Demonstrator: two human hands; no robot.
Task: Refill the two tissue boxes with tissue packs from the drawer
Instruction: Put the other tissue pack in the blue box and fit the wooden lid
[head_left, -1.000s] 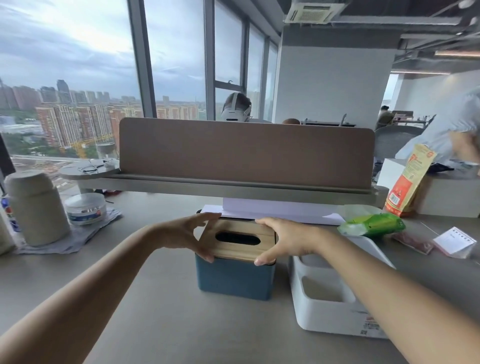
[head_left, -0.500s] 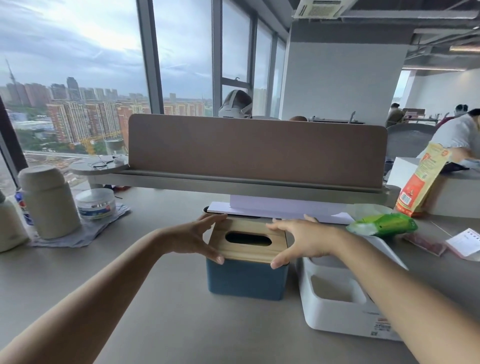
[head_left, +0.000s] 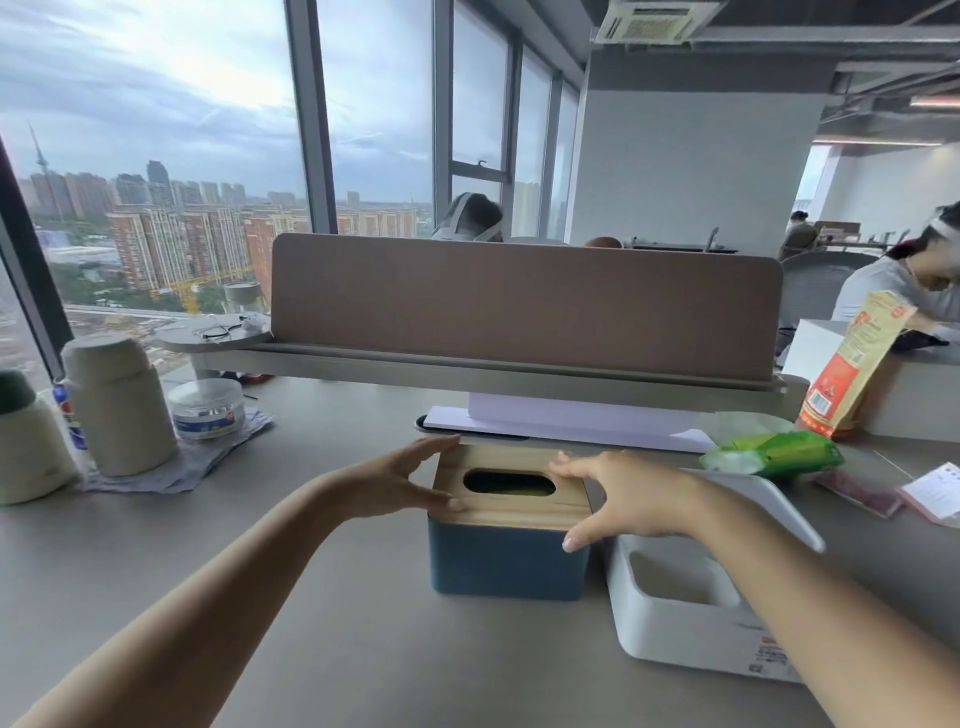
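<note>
With both hands spread, the left hand (head_left: 395, 486) and right hand (head_left: 623, 499) flank the wooden lid (head_left: 511, 512) of the blue tissue box (head_left: 506, 564) on the counter (head_left: 332, 623), fingertips just touching. I'd press both edges evenly so it seats flush. The white tissue box (head_left: 691, 639) beside it lies open, a green tissue pack (head_left: 774, 452) behind.

white box (head_left: 691, 631) label too blurry to read; blue box (head_left: 509, 561) contents hidden.
</note>
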